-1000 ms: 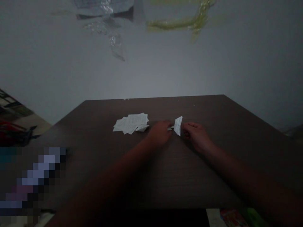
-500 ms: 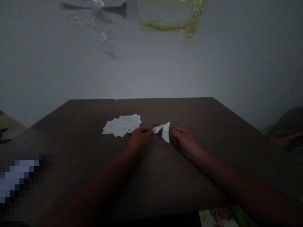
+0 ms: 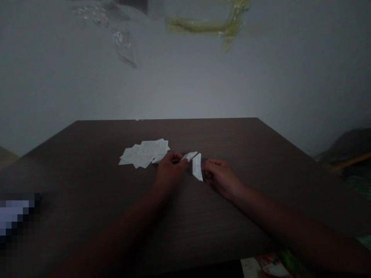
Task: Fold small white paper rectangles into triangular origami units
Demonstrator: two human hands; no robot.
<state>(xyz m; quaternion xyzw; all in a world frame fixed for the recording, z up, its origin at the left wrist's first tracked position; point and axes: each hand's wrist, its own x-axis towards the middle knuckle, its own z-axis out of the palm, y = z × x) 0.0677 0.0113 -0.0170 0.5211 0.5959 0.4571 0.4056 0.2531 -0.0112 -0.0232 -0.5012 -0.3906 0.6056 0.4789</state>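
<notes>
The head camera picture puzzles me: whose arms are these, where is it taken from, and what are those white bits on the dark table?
There is no machine here. A person wears a camera on the head, looking forward and down, so the two arms coming up from the bottom edge are that person's own.

The left hand pinches a small white paper piece. The right hand holds a second paper strip by its edge, standing nearly upright. The two pieces sit close together between the hands; whether they join is too dim to tell.

Both hands are low over a dark wooden table. Beside the left hand lies a loose pile of printed paper slips. Behind the table is a plain pale wall.
</notes>
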